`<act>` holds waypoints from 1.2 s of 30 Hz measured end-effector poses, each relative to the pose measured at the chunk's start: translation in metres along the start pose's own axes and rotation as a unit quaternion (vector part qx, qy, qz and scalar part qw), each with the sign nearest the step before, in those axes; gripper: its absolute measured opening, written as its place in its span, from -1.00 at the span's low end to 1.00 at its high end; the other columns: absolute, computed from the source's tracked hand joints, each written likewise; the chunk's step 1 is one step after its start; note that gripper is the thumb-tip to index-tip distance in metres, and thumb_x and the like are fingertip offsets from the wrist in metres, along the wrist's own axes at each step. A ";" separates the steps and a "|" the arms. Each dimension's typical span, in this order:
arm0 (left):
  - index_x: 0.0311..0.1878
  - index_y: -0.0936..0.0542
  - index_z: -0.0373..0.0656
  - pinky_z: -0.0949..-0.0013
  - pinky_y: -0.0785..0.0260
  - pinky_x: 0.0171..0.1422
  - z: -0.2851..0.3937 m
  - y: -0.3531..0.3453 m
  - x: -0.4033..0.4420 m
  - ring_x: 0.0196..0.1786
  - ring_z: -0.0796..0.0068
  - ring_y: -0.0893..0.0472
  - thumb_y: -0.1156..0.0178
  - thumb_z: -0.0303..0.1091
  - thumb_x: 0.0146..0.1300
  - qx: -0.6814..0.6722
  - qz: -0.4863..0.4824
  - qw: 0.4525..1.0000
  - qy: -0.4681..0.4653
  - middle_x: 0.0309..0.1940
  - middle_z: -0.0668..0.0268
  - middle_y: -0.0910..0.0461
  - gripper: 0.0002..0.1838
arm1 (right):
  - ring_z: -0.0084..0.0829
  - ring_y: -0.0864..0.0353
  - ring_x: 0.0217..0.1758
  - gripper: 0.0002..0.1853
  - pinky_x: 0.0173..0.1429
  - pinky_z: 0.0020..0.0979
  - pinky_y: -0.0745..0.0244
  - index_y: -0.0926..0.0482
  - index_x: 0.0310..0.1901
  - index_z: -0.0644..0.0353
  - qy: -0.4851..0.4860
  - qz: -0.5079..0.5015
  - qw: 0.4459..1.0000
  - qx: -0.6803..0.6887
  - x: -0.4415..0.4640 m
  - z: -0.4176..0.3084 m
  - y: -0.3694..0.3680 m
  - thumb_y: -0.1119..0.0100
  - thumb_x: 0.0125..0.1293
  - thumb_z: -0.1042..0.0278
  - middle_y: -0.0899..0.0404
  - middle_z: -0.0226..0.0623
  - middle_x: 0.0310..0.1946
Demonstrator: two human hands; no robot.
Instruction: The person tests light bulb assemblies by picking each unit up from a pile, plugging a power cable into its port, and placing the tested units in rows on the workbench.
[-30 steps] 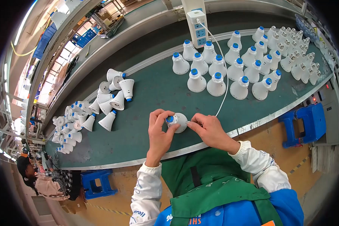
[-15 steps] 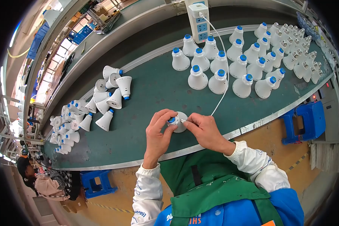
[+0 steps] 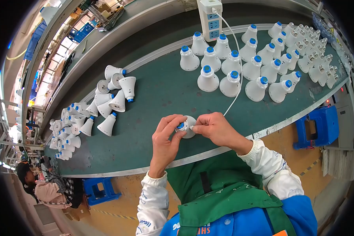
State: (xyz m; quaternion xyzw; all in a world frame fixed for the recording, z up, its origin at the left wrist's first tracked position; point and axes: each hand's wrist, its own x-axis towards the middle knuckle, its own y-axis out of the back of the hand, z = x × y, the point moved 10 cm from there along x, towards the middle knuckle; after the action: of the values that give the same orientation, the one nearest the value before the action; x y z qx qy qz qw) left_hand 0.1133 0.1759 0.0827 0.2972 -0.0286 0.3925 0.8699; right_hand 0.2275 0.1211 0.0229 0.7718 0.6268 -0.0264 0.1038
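Note:
My left hand (image 3: 167,137) is closed round a white bulb housing (image 3: 189,133) with a blue cap at its neck, near the bench's front edge. Thumb and fingers grip the neck from the left. On the housing's right side, my right hand (image 3: 213,129) pinches the small end of a white cable (image 3: 236,94), with its fingertips against the housing wall. Whether that end sits inside the housing cannot be made out. From there the cable runs up to a plug in a white power strip (image 3: 209,23) at the back of the bench.
Blue-capped housings (image 3: 208,80) stand upright in rows at the back right, beside several bulbs with metal bases (image 3: 318,70). More housings (image 3: 106,124) lie heaped on the left of the green bench (image 3: 157,96). A blue stool (image 3: 316,128) stands right; a person (image 3: 51,188) sits at left.
The right hand has turned slightly, its fingers more curled at the cable end. The left hand keeps its grip on the housing. The camera view has shifted a little.

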 end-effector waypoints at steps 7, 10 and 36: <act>-0.06 -0.58 -0.28 0.42 -0.41 0.06 -0.004 0.001 0.001 -0.04 0.38 -0.55 -0.19 -0.71 -0.05 -0.017 -0.016 1.000 0.014 -0.07 0.20 -0.54 -0.60 | -0.72 -0.20 -0.60 -0.82 -0.55 -0.55 -0.07 -0.58 -0.44 0.31 -0.044 -0.064 0.997 0.027 0.001 -0.001 -0.007 -0.19 0.22 0.37 -0.36 -0.54 -0.68; -0.07 -0.59 -0.27 0.42 -0.41 0.05 -0.004 0.001 0.002 -0.04 0.39 -0.55 -0.19 -0.71 -0.06 -0.019 -0.034 0.999 0.017 -0.08 0.21 -0.54 -0.60 | -0.72 -0.20 -0.61 -0.81 -0.55 -0.55 -0.05 -0.58 -0.44 0.31 -0.053 -0.077 0.995 0.033 0.003 0.005 -0.010 -0.20 0.24 0.36 -0.35 -0.54 -0.68; 0.03 -0.55 -0.24 0.36 -0.40 0.09 0.002 0.000 -0.006 0.01 0.28 -0.55 -0.16 -0.70 -0.01 0.015 0.000 1.000 -0.010 -0.03 0.15 -0.54 -0.55 | -0.65 -0.27 -0.66 -0.81 -0.56 -0.48 -0.13 -0.56 -0.43 0.28 0.021 0.007 1.000 -0.017 -0.001 -0.006 -0.005 -0.17 0.21 0.32 -0.40 -0.42 -0.73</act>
State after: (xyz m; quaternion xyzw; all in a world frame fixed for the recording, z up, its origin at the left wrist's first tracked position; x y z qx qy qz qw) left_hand 0.1092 0.1710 0.0827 0.3142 -0.0319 0.3901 0.8649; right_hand 0.2221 0.1224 0.0286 0.7746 0.6238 0.0011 0.1040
